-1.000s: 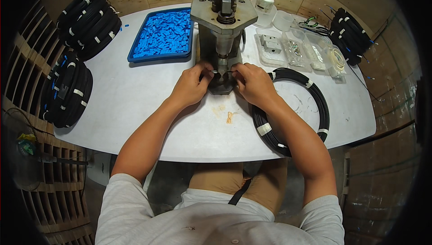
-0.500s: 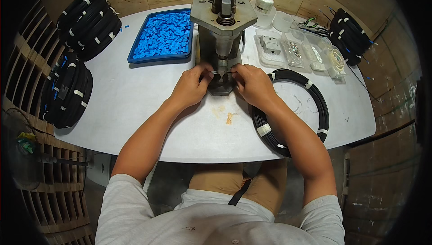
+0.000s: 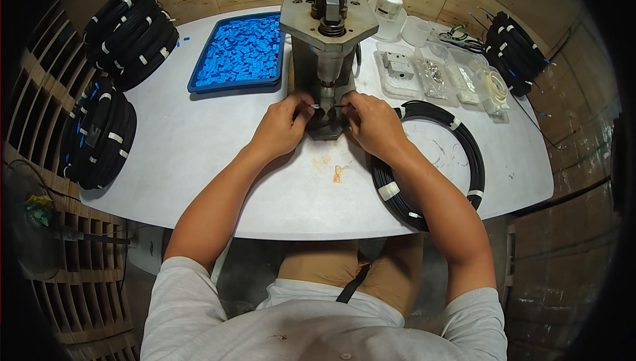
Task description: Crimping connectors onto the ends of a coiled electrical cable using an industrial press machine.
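Note:
A grey metal bench press (image 3: pixel 328 36) stands at the table's middle, its ram coming down between my hands. My left hand (image 3: pixel 281 126) is closed in a pinch at the left side of the die; a small pale tip shows at its fingers, too small to name. From the other side my right hand (image 3: pixel 376 122) pinches a thin black cable (image 3: pixel 339 106) whose end points in under the ram. Beneath my right forearm lies a coil of black cable (image 3: pixel 478 162) bound with white bands. Both sets of fingertips are partly hidden.
A blue tray (image 3: pixel 192 87) full of small blue plastic parts sits left of the press. Banded black coils (image 3: pixel 99 132) stand at the left edge, more coils (image 3: pixel 513 53) at the far right. Clear trays (image 3: pixel 397 89) of small parts and a white bottle (image 3: pixel 389 4) are back right.

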`<state>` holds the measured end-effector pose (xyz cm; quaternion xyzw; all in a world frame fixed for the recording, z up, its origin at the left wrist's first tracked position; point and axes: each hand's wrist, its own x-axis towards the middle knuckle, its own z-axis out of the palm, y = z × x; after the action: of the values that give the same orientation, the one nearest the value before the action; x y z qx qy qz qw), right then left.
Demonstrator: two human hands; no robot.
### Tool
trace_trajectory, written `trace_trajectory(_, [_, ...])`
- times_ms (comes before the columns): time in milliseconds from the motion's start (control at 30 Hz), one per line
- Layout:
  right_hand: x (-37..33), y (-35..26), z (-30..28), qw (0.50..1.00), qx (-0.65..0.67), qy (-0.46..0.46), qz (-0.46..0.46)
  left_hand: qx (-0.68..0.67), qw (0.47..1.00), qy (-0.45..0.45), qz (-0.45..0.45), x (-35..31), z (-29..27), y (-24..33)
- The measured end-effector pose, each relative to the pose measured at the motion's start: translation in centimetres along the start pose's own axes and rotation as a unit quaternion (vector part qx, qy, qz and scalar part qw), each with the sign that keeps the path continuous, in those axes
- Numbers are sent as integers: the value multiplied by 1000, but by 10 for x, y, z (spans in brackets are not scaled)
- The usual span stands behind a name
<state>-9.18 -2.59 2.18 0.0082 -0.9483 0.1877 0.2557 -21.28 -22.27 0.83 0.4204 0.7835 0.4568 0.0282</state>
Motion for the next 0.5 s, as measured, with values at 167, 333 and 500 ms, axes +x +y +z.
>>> trace_trajectory(167, [0,2,2,1000,-4,2,-3,-3,1000,-3,-6,0,0,0])
trace_trajectory(333, [-1,4,3,1000,0,1,-5,-4,1000,-4,-4,0,0,-1])
trace_trajectory(500, [0,2,2,1000,-2,2,-4,-3,1000,-7,-7,0,0,-1])
